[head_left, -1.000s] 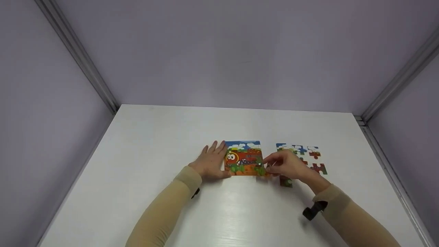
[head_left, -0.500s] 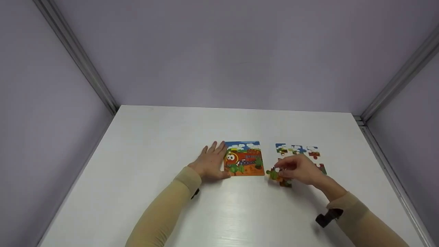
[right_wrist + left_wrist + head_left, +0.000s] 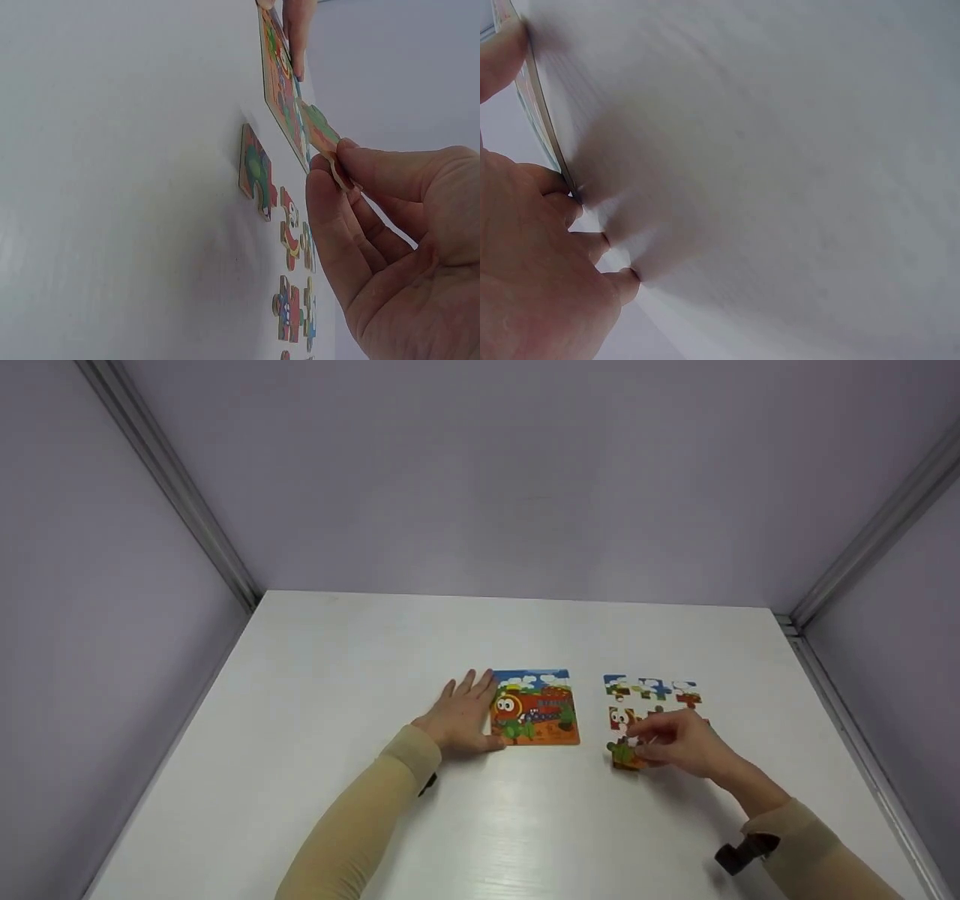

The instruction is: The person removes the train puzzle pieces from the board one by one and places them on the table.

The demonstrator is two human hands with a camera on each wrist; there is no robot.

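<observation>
While the white tabletop (image 3: 480, 825) spreads out under both my arms, the biggest thing on it is the puzzle board (image 3: 535, 707), a square picture of an orange cartoon face under a blue sky, lying just to the right of my left hand (image 3: 459, 718). That hand rests flat on the tabletop with its fingers straight and together, its thumb side against the board's left edge; the left wrist view shows my fingertips (image 3: 607, 240) pressed down on the surface and the board's thin edge beside them.

Well to the right of the board, past a bare strip of tabletop, lies a loose cluster of puzzle pieces (image 3: 651, 688), set apart from one another in rows beyond and beneath my right hand (image 3: 675, 744). Nearest that hand's fingertips a green and orange piece (image 3: 253, 169) lies flat on the tabletop.

My right hand hangs over the near corner of the cluster, fingers curled, pinching a small green piece (image 3: 321, 135) between thumb and forefinger. In the right wrist view the piece is held clear of the tabletop, on the board side of the hand.
</observation>
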